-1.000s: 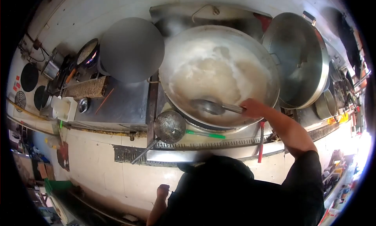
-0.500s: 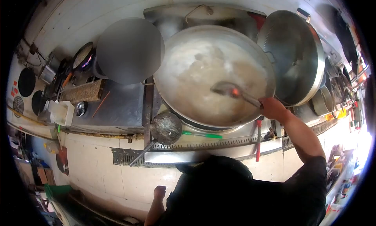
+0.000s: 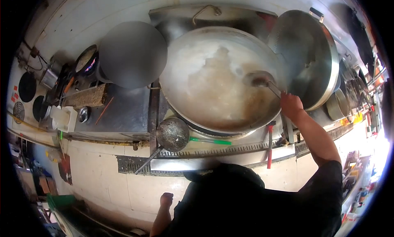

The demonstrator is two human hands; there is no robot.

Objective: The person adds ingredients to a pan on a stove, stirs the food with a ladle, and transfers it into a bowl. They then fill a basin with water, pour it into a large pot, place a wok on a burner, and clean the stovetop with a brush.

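My right hand (image 3: 292,105) is closed round the handle of a large ladle (image 3: 260,79), over the right side of a very wide steaming pot (image 3: 266,45). The ladle's bowl is at the surface of the cloudy, pale brown liquid (image 3: 217,77). Low in the view, my left hand (image 3: 166,199) hangs beside my body with its fingers curled; nothing shows in it. A perforated strainer (image 3: 173,134) lies at the pot's near left edge.
A big metal lid or pan (image 3: 305,60) leans at the right. A red-handled tool (image 3: 270,146) and a green item (image 3: 211,141) lie in front of the pot. Left are a steel counter (image 3: 127,109), a thin stick (image 3: 105,110) and a frying pan (image 3: 86,58).
My right hand has moved slightly right and up, carrying the ladle away from the pot's middle toward its right side. My left hand has barely moved.
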